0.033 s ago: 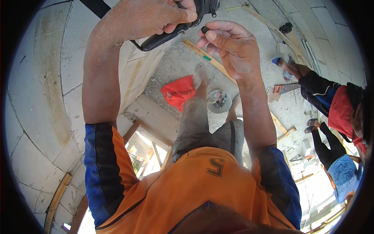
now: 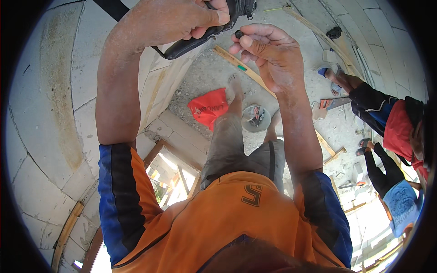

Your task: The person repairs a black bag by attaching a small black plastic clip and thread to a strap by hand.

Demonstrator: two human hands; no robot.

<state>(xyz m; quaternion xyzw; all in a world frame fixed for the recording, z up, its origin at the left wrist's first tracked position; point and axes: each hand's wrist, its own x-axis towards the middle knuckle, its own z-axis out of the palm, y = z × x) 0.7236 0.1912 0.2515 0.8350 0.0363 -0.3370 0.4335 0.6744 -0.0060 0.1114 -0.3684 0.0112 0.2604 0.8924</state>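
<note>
At the top of the head view, my left hand (image 2: 200,20) is closed on the edge of a black zippered bag (image 2: 193,44). A zip pull hangs at the bag's right side, and its upper part runs out of the picture. Just right of the bag, my right hand (image 2: 275,50) is raised with thumb and fingertips pinched together. Between them sits a small black piece (image 2: 239,34), too small to name, apart from the bag.
Below me stand a bucket (image 2: 256,119) with tools inside and a red bag (image 2: 209,108). A wooden plank (image 2: 243,68) crosses the dusty floor, and a handsaw (image 2: 336,102) lies farther right. Two people (image 2: 400,132) are at the right. A pale block wall (image 2: 41,136) rises at left.
</note>
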